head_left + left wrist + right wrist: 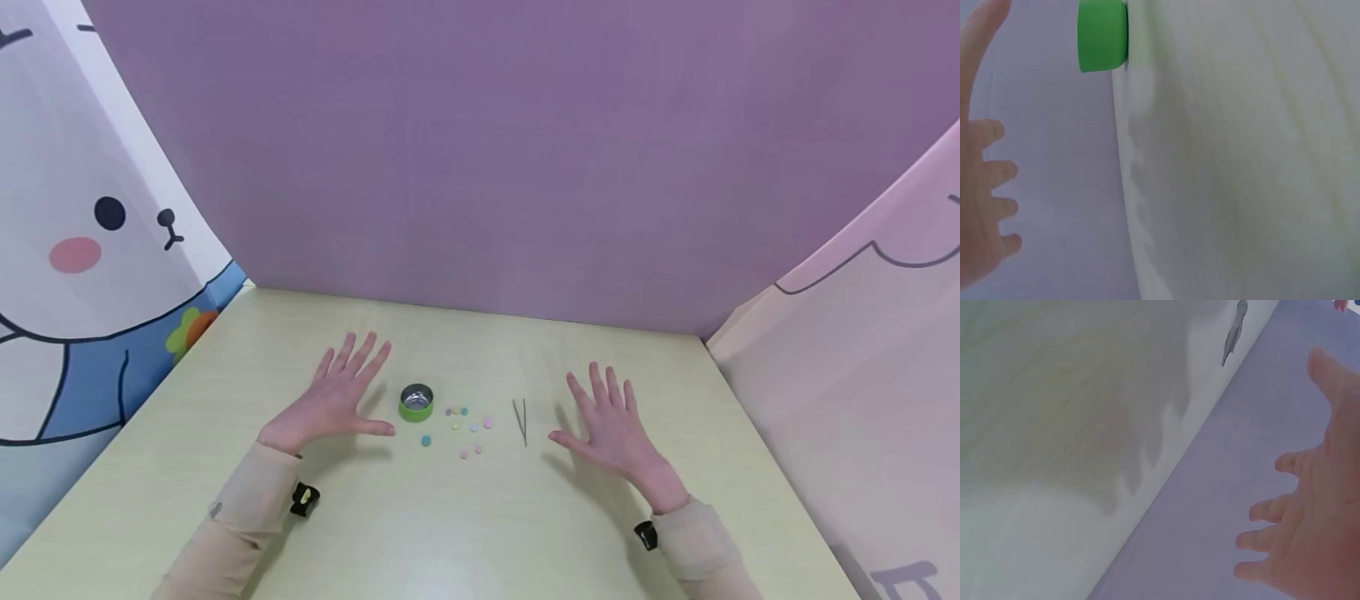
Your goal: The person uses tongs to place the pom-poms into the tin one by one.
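My left hand (341,396) hovers over the table with fingers spread, just left of a small round green tin (416,412). The tin has a silvery inside and also shows as a green block (1102,36) at the top of the left wrist view. Right of it lie several small pastel pieces, among them a teal one (426,441) and a pink one (488,423). Metal tweezers (525,425) lie between these pieces and my right hand (611,429), which is held spread above the table. Their metal tip (1234,334) appears in the right wrist view. Neither hand holds anything.
The pale wooden table (465,533) ends at a purple backdrop (480,167). A cartoon-printed curtain (75,208) hangs on the left, and a pale printed one (862,375) on the right. Black wrist devices (304,499) sit at both sleeves.
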### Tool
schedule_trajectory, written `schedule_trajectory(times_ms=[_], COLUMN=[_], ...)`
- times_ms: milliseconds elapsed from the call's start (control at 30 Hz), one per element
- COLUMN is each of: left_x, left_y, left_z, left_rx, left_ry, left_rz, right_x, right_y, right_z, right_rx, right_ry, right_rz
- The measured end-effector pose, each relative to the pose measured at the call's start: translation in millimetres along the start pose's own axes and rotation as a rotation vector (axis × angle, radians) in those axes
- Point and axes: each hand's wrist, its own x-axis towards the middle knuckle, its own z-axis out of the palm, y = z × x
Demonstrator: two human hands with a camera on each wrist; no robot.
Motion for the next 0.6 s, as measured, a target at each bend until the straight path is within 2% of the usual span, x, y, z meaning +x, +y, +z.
schedule_trajectory(times_ms=[133, 300, 467, 600], left_x=[4.8, 8.9, 12.5, 16.7], left_y=[-1.2, -2.6, -3.7, -4.2], left_z=[4.0, 7.3, 9.0, 9.8], left_rx=[-0.061, -0.138, -0.225, -0.274], left_ry=[-0.001, 0.012, -0.01, -0.054], left_rz=[0.049, 0.099, 0.076, 0.044], right_x=[2, 7, 13, 18], right_y=[-4, -12, -21, -27], right_z=[1, 4, 9, 12], right_rx=[-0.01, 0.018, 0.03, 0.038], right_ry=[0.042, 0.049, 0.068, 0.083], right_rz=[-0.008, 0.004, 0.008, -0.004])
